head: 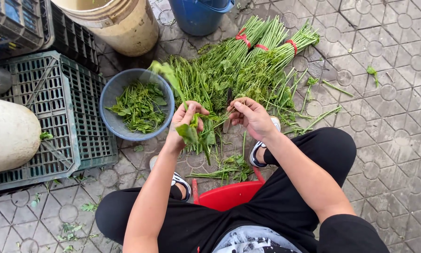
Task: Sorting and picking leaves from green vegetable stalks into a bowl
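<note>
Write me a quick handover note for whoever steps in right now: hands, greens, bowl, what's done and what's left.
Left hand: closed on a small bunch of leafy stems, held just beside the blue bowl.
Right hand: pinching a thin stem at the fingertips; a dark knife-like blade sits close by it, grip unclear.
Done: the bowl holds a layer of picked leaves.
Left: a loose pile of greens lies on the paving ahead, and three bundles tied with red bands are still tied.
Scraps lie by the feet, near the red stool.

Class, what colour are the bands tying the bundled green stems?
Red bands, clearest in the head view.
</note>
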